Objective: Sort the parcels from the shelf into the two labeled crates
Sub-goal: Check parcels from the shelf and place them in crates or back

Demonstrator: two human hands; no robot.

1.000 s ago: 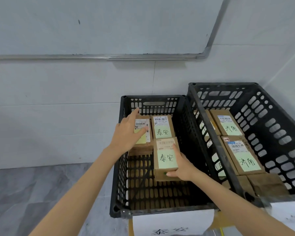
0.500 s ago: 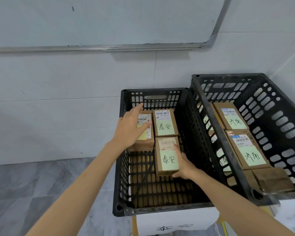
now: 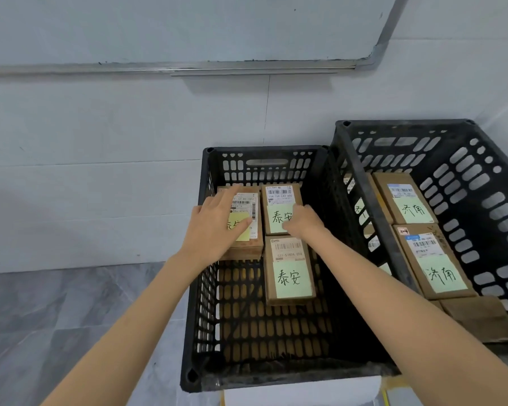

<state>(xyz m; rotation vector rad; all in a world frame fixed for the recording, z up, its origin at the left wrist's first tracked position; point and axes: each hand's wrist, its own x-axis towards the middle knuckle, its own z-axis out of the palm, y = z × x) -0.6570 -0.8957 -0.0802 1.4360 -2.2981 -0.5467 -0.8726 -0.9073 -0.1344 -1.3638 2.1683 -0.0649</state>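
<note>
- Our left grip point(image 3: 214, 230) is lying flat on the back-left parcel point(image 3: 248, 247), fingers straight and thumb across its yellow note, pressing down rather than clasping.
- Our right grip point(image 3: 304, 222) is resting on the back-right parcel point(image 3: 279, 197) and covering a corner of its green note. We are seeing only the back of it, so we cannot tell whether the fingers are pinching anything.
- Both of those parcels are sitting side by side at the far end of the left crate point(image 3: 203, 189), touching each other.
- We are seeing the front parcel point(image 3: 291, 276) lying just before the back-right one, its green note facing up.
- We are also seeing the right crate point(image 3: 364, 183) standing right against the left one and holding a far parcel point(image 3: 405, 200) and a near parcel point(image 3: 436, 265), each with a green note.
</note>
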